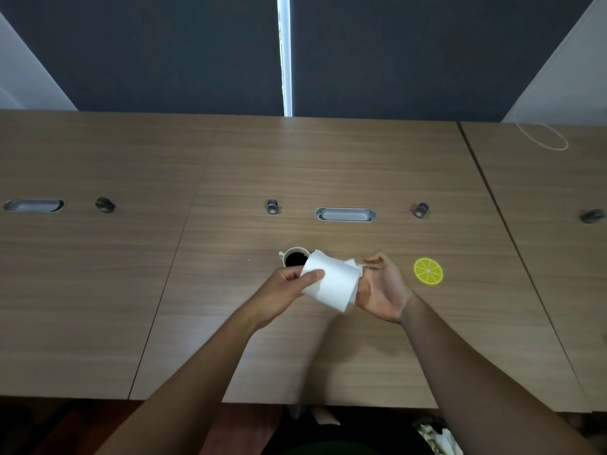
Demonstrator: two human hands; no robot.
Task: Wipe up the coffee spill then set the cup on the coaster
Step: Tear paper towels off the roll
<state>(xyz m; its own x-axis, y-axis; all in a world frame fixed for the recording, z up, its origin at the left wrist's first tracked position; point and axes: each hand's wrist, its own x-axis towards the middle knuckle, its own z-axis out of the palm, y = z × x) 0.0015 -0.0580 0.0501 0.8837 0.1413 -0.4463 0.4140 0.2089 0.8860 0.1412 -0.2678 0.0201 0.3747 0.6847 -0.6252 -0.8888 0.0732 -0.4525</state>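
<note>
A white roll of paper towel (331,281) is held above the wooden table (230,339) between both hands. My left hand (286,287) grips its left end, thumb on top. My right hand (381,290) holds the right end and pinches the loose torn edge of the sheet. Just behind the roll stands a white cup (295,256) of dark coffee, partly hidden by the paper. A round yellow lemon-slice coaster (428,271) lies to the right of my right hand. No spill shows; the roll and hands cover the table beneath them.
A metal cable grommet (345,214) and small dark knobs (272,206) run across the middle of the table. A seam (499,205) separates the neighbouring desk at right, which bears a white cord (545,137). The table's front edge is near my body.
</note>
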